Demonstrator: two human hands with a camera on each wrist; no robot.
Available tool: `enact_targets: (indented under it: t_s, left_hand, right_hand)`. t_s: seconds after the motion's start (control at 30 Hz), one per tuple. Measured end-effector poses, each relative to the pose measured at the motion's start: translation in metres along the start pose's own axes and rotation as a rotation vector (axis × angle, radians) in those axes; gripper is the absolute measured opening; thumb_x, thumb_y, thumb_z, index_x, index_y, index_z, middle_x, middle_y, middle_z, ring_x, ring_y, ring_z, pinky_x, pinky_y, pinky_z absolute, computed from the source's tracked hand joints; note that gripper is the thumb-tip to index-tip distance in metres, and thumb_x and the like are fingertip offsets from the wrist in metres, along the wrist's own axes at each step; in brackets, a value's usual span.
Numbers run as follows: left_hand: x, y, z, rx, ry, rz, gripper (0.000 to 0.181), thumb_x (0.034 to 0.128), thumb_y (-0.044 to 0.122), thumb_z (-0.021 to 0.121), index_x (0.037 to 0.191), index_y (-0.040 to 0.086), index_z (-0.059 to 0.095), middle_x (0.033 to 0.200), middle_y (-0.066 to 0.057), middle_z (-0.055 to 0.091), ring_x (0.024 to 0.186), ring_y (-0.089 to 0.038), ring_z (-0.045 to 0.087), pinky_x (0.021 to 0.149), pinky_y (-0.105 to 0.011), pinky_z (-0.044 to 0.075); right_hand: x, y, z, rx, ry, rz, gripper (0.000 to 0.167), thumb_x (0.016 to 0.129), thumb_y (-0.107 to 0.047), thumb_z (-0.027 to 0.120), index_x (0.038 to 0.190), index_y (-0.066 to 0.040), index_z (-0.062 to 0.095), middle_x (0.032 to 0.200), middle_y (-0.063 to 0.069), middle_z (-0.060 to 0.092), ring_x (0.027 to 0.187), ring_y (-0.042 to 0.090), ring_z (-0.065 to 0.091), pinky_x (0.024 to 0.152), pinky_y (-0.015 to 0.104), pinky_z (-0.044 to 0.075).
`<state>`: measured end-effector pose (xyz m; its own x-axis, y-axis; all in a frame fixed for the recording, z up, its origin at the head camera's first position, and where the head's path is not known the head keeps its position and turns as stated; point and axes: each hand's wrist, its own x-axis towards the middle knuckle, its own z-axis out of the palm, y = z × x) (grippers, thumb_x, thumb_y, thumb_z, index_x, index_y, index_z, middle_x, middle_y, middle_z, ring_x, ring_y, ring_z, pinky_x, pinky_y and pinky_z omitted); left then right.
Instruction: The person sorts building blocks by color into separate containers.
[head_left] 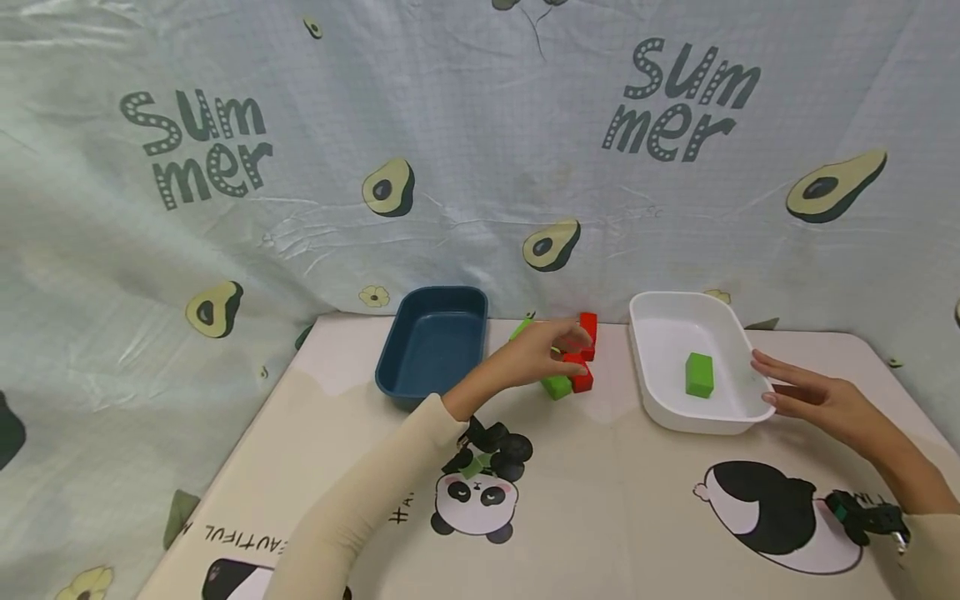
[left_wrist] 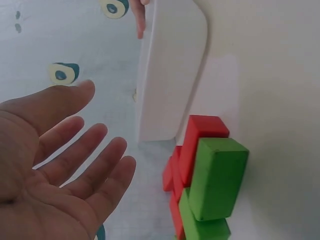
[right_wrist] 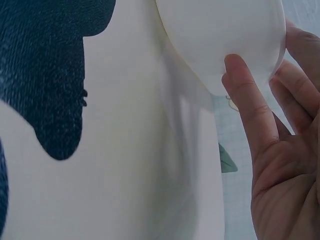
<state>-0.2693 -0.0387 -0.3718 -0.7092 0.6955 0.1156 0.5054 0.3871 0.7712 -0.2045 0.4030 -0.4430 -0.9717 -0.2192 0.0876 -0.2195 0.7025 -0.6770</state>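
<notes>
Red blocks [head_left: 588, 336] and green blocks [head_left: 557, 387] lie in a small pile between two containers. My left hand [head_left: 542, 353] hovers over the pile, partly hiding it; in the left wrist view the hand [left_wrist: 75, 170] has spread, slightly bent fingers and holds nothing, with a green block [left_wrist: 218, 177] and a red block [left_wrist: 200, 145] beside it. At the right, a white container [head_left: 693, 422] holds one green block [head_left: 699, 375]. My right hand [head_left: 828, 404] touches the container's right side; in the right wrist view the fingertips of the hand [right_wrist: 285, 130] rest against the white wall [right_wrist: 225, 35].
A dark blue container [head_left: 432, 350] stands left of the pile, near my left forearm. The table's back edge meets a hanging cloth [head_left: 465, 125] printed with avocados. Panda pictures [head_left: 477, 504] are printed on the tabletop cover. A dark green object lies near my right sleeve.
</notes>
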Motion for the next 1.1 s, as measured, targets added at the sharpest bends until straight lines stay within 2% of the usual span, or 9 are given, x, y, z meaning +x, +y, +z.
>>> enact_targets:
  t_s: [0.2,0.27,0.53,0.7,0.83,1.1]
  left_hand:
    - [-0.010,-0.008,0.004,-0.008,0.022,-0.030,0.038,0.0908,0.006,0.077,0.124,-0.006,0.062,0.126,-0.021,0.065,0.117,-0.038,0.064,0.096,-0.036,0.057]
    - [-0.013,-0.010,0.005,-0.006,0.029,-0.042,0.039,0.0914,0.006,0.076,0.125,-0.008,0.061,0.125,-0.023,0.065,0.116,-0.039,0.064,0.097,-0.041,0.057]
    - [-0.020,-0.022,0.013,0.081,0.078,-0.120,0.040,0.0893,0.008,0.078,0.123,-0.006,0.063,0.123,-0.020,0.067,0.115,-0.037,0.065,0.098,-0.043,0.056]
    - [-0.022,-0.027,0.019,0.171,0.108,-0.135,0.039,0.0892,0.011,0.079,0.122,-0.004,0.065,0.120,-0.017,0.068,0.108,-0.032,0.065,0.095,-0.035,0.056]
    - [-0.023,-0.030,0.023,0.227,0.117,-0.168,0.039,0.0895,0.014,0.080,0.122,0.000,0.065,0.119,-0.013,0.066,0.104,-0.028,0.061,0.089,-0.028,0.054]
    - [-0.023,-0.033,0.029,0.307,0.143,-0.217,0.043,0.0883,0.016,0.081,0.125,0.003,0.064,0.130,-0.011,0.064,0.121,-0.025,0.057,0.107,-0.034,0.049]
  right_hand:
    - [-0.002,0.000,-0.001,-0.004,-0.007,-0.003,0.066,0.099,-0.026,0.070,0.158,-0.021,0.040,0.149,-0.038,0.028,0.106,-0.030,0.038,0.078,0.002,0.045]
    - [-0.002,-0.001,-0.001,-0.003,-0.009,-0.002,0.066,0.099,-0.026,0.069,0.158,-0.022,0.039,0.150,-0.037,0.029,0.107,-0.030,0.038,0.078,0.003,0.045]
    - [-0.002,-0.002,-0.002,-0.007,-0.001,-0.008,0.066,0.098,-0.026,0.070,0.157,-0.021,0.041,0.148,-0.038,0.030,0.106,-0.030,0.039,0.079,0.001,0.043]
    - [-0.002,-0.002,-0.002,-0.001,-0.004,-0.013,0.066,0.099,-0.026,0.069,0.157,-0.022,0.040,0.156,-0.029,0.030,0.107,-0.029,0.038,0.079,0.003,0.045]
    - [-0.002,-0.001,-0.001,-0.010,-0.001,-0.004,0.066,0.099,-0.028,0.069,0.157,-0.023,0.040,0.154,-0.032,0.030,0.106,-0.029,0.037,0.078,0.006,0.047]
    - [-0.003,-0.002,-0.001,-0.011,0.002,-0.004,0.065,0.099,-0.028,0.069,0.157,-0.022,0.040,0.154,-0.031,0.030,0.105,-0.028,0.040,0.079,0.007,0.048]
